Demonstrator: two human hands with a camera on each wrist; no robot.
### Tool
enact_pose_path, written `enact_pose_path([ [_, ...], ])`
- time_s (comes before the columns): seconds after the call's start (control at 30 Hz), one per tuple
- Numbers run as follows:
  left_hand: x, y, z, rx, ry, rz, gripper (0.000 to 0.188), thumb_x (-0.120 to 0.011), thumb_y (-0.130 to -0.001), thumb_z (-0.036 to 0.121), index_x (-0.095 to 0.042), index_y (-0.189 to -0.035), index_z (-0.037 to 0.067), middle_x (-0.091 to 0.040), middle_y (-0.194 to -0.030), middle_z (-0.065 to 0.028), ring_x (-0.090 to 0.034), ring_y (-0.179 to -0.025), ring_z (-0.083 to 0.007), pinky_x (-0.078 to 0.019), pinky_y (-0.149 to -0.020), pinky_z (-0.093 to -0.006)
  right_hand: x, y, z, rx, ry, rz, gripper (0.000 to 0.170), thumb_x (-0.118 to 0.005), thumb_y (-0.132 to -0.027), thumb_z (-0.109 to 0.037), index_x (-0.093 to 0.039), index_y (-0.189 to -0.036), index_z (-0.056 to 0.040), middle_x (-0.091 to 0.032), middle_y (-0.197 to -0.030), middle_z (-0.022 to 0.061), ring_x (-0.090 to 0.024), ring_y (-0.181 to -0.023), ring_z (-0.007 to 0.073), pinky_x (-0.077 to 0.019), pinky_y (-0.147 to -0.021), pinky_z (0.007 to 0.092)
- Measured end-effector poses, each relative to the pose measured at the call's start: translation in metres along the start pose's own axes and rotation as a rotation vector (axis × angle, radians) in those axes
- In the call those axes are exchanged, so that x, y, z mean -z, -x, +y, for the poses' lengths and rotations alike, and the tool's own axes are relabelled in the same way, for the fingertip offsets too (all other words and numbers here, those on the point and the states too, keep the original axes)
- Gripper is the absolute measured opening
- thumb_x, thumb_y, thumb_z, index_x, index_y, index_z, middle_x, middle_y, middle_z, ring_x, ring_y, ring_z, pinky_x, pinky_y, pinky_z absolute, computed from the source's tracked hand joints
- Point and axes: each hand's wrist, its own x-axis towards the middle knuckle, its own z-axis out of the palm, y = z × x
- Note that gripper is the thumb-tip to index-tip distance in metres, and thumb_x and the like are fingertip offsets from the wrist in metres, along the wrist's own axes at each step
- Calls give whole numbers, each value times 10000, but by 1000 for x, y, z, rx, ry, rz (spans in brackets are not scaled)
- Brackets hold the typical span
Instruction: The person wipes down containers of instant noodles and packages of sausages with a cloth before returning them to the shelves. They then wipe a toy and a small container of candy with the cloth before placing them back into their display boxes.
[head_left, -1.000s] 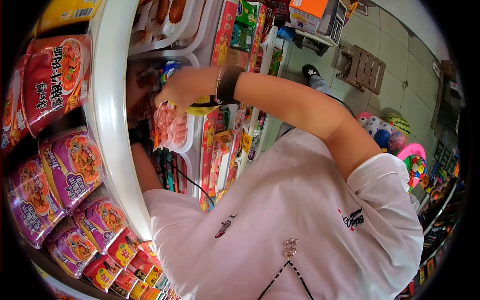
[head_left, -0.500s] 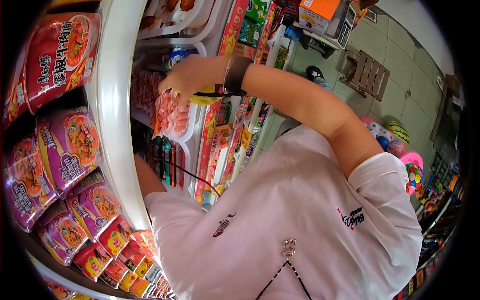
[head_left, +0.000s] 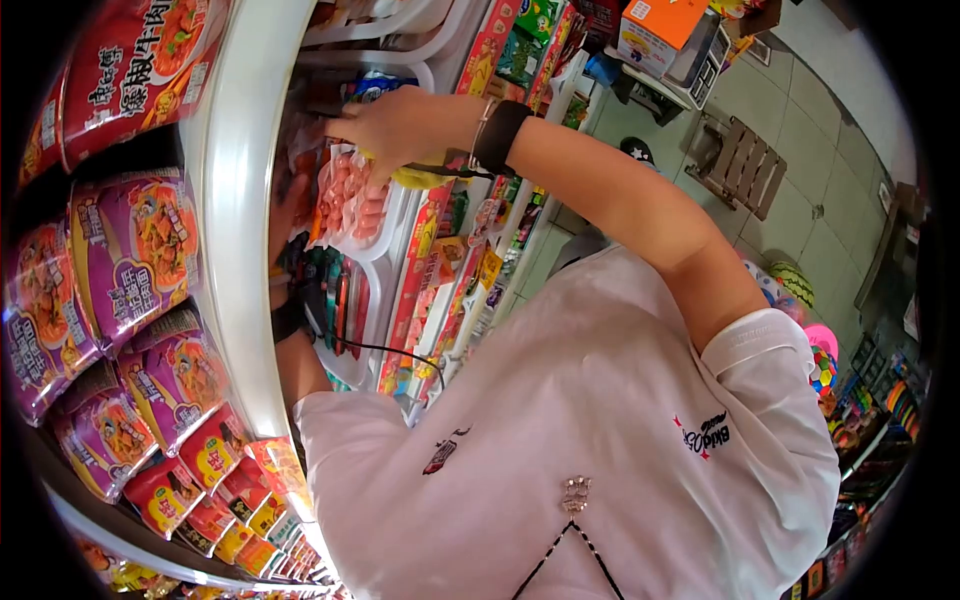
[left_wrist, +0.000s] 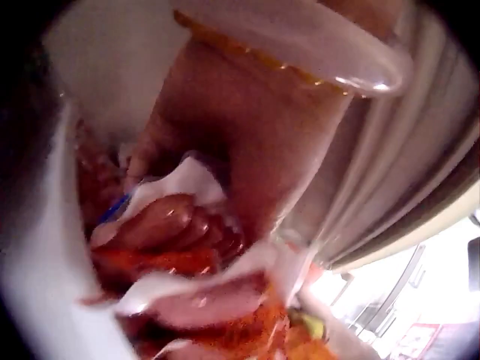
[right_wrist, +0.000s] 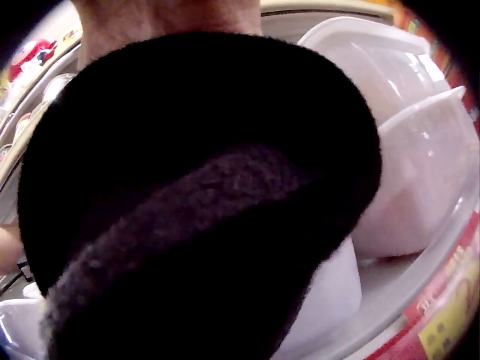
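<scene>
In the left wrist view my left hand [left_wrist: 247,127] reaches down with thumb and fingers around a clear pack of sausages [left_wrist: 161,221], which has a white plastic edge. More sausages [left_wrist: 214,300] in plastic lie just in front of it. Seen from the head, this hand is dim behind the white shelf edge. My right hand [head_left: 410,125] reaches left over another sausage pack [head_left: 350,200] in a white plastic basket. Its fingers are extended leftward and its thumb points down onto the pack. A black wristband [right_wrist: 187,202] blocks most of the right wrist view, hiding the hand.
A white shelf edge [head_left: 240,240] runs down the left, with noodle packs [head_left: 150,250] stacked beyond it. A basket of pens [head_left: 340,300] sits below the sausages, and a black cable [head_left: 390,350] crosses there. White baskets [right_wrist: 420,165] stand to the right. A wooden stool [head_left: 740,165] stands on the floor.
The head view has shifted, sliding the noodle packs down and left. My right fingers, earlier curled over the pack's top, are now straighter and beyond it. The left forearm has come higher, showing its black band.
</scene>
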Motion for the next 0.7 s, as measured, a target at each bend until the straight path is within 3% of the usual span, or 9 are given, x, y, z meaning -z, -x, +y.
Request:
enact_pose_path([
  [0.1, -23, 1, 19, -299, -297, 187, 407, -494, -940, 217, -457, -1280, -3, -514, -1253, -212, -488, -1158, -345, -361, -999, -368, -4, -1, 1, 10, -4, 43, 817, -729, -642, -421, -388, -1328, -136, -543, -1135, 137, -596, -958, 332, -481, -753, 425],
  [0.2, -24, 0, 17, -223, -209, 109, 416, -472, -950, 207, -432, -1307, -3, -493, -1294, -205, -470, -1185, -345, -338, -1022, -368, -5, 4, 3, 16, -65, 56, 785, -703, -654, -433, -410, -1318, -133, -538, -1147, 151, -592, -964, 335, -482, -757, 422],
  [0.33, -6, 15, 28, -188, 107, 44, 378, -458, -971, 203, -469, -1292, 4, -510, -1292, -155, -486, -1157, -248, -343, -1005, -318, -8, 5, 5, 45, -54, 137, 787, -723, -620, -468, -453, -1276, -127, -593, -1021, 168, -606, -918, 338, -481, -701, 436],
  [0.43, -2, 11, -17, -44, 98, 15, 336, -491, -954, 161, -512, -1240, -15, -564, -1221, -147, -528, -1079, -226, -375, -968, -308, -10, 3, 3, 28, -32, 135, 776, -713, -631, -465, -457, -1284, -134, -598, -1033, 155, -602, -939, 328, -479, -725, 424],
  [0.53, -15, 9, -13, -232, -99, 213, 288, -585, -902, 169, -599, -1111, -30, -617, -1107, -159, -583, -999, -268, -438, -896, -333, -3, 8, -2, -1, -51, 78, 750, -693, -657, -444, -454, -1293, -125, -592, -1085, 129, -588, -994, 310, -474, -779, 400],
  [0.57, -16, 10, -14, -220, -113, 228, 280, -586, -904, 184, -613, -1086, -27, -630, -1069, -163, -587, -989, -267, -440, -882, -320, -2, 8, -1, -1, -60, 72, 755, -695, -655, -447, -455, -1292, -123, -593, -1087, 130, -587, -997, 310, -473, -783, 398],
  [0.7, -6, 22, -5, -84, -130, 155, 329, -531, -936, 201, -562, -1169, -30, -623, -1113, -137, -565, -1004, -207, -418, -907, -300, 0, 8, -2, -10, -56, 60, 773, -701, -647, -452, -451, -1294, -112, -594, -1092, 136, -585, -1006, 312, -471, -794, 389],
])
